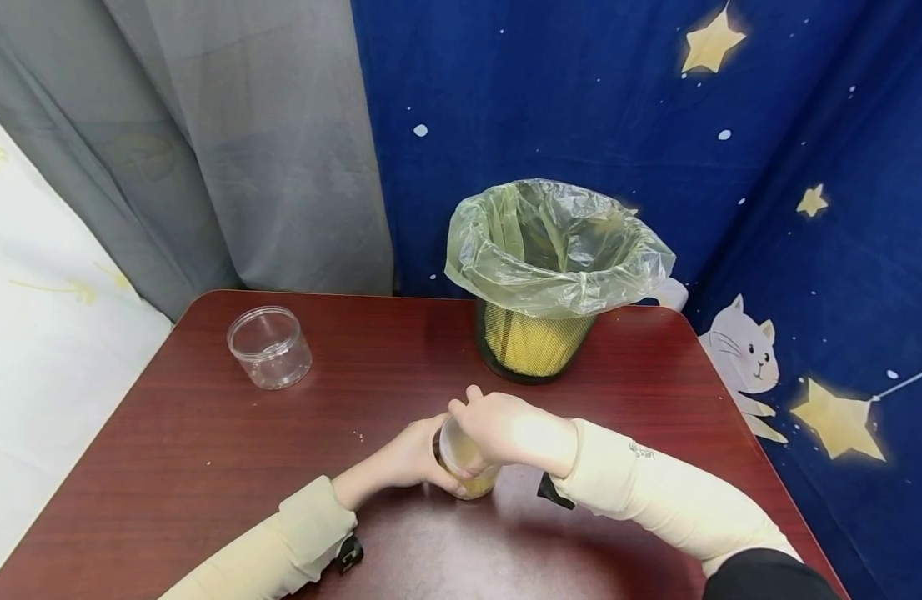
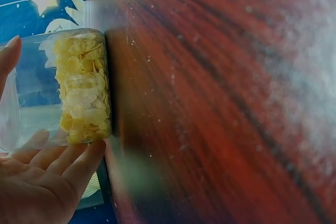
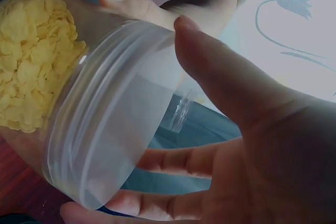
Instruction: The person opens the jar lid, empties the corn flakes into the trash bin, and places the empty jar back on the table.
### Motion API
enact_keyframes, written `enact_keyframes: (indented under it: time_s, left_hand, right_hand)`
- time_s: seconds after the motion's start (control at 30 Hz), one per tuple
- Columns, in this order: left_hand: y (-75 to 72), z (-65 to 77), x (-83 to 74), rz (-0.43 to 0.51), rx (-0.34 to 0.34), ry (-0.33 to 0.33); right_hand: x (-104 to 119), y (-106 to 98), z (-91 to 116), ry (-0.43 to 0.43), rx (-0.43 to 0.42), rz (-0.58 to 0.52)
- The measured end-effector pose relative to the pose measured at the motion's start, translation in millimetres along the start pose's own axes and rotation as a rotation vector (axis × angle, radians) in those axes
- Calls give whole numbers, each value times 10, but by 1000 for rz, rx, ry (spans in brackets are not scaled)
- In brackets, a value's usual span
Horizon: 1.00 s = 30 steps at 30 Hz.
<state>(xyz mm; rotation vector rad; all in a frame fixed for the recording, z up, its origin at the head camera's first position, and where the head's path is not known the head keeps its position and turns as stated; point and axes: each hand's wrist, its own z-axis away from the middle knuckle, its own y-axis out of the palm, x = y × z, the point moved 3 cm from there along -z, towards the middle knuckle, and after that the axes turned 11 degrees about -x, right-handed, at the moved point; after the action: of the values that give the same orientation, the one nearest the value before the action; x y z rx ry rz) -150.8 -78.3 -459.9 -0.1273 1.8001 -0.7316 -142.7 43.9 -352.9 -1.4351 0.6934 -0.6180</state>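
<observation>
A see-through plastic jar [image 1: 478,488] with yellow flakes in its lower part stands upright on the table. Its translucent white lid [image 3: 139,108] sits over the mouth. My left hand [image 1: 408,457] holds the jar's side, thumb on the near side; in the left wrist view its fingers [image 2: 68,166] lie along the wall beside the flakes. From above, my right hand [image 1: 512,429] grips the lid's rim, with the thumb on one side and the fingers on the other. In the head view the right hand hides part of the lid.
Another see-through jar [image 1: 273,367], without a lid, stands at the back left of the table [image 1: 228,467]. At the back right is a mesh bin [image 1: 539,343] lined with a pale green plastic bag [image 1: 498,271]. Small white crumbs lie left of the hands. Curtains hang behind the table.
</observation>
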Motion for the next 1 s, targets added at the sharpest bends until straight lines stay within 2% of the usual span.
enact_keyframes:
  time_s: [0.1, 0.33, 0.53, 0.73, 1.0]
  left_hand:
    - [-2, 2, -3, 1, -2, -4]
    - [-5, 11, -5, -1, -11, -23]
    - [-4, 19, 4, 19, -7, -42]
    - [-4, 18, -7, 27, -9, -26]
    - [4, 13, -6, 41, -6, 8]
  right_hand:
    - [6, -14, 5, -8, 12, -1]
    - [9, -36, 12, -91, -13, 15]
    - [18, -61, 30, -157, -2, 19]
    - [8, -35, 45, -222, -21, 16]
    - [-15, -53, 76, -253, -31, -9]
